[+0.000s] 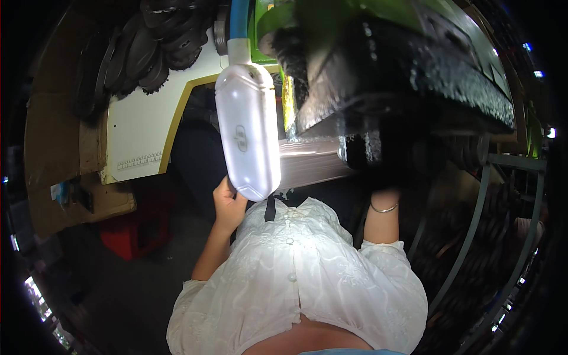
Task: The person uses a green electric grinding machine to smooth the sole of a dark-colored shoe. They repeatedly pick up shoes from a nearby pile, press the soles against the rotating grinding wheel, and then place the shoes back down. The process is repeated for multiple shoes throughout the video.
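A glowing white lamp head [247,130] on a blue stem hangs in front of my left hand [229,204]. Only the back of that hand and part of the thumb show below the lamp; its other fingers are covered, and anything they hold is hidden. The dark machine head [408,83], worn grey along its edge, blocks the view of my right hand. Just the right wrist [386,200], with a metal bangle, comes out beneath it. Between lamp and machine lies a shiny grey, streaked surface [313,163], close to both hands; what it is I cannot make out.
Dark shoe soles [139,59] are heaped at the back left of a white tabletop [139,133] with a ruler scale at its edge. Cardboard [50,142] stands further left, with a red stool [135,231] below. Metal rack bars [482,201] rise on the right.
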`<state>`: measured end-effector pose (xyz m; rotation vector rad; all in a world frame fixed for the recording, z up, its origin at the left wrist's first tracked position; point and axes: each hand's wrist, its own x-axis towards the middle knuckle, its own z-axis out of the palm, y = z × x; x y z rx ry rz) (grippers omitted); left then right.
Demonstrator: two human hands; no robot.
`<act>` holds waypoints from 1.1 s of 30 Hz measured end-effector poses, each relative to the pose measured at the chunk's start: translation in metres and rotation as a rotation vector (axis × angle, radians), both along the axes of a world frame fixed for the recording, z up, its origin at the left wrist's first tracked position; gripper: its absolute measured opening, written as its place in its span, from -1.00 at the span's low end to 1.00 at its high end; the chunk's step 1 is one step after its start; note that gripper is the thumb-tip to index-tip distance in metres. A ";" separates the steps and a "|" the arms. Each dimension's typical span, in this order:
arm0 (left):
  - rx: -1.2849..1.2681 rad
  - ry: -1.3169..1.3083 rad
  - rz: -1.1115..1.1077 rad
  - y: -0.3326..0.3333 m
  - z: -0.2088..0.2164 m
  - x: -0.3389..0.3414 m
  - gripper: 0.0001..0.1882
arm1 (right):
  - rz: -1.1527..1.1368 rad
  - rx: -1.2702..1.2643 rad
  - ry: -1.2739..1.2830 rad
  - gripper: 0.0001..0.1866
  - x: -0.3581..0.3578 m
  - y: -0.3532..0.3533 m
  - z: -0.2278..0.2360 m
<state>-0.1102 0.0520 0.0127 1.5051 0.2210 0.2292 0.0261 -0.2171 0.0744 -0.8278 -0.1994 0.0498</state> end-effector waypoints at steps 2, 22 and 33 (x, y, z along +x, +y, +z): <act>0.006 -0.005 0.094 0.005 0.002 -0.006 -0.77 | 0.002 0.058 0.060 -0.41 -0.003 0.020 -0.002; 0.072 0.280 -0.047 0.082 -0.031 -0.017 -0.70 | 0.121 -0.198 -0.063 -0.61 -0.032 0.084 -0.021; 0.052 0.206 -0.419 -0.019 -0.057 0.026 -0.64 | -0.097 -0.355 0.201 -0.44 -0.003 0.011 -0.019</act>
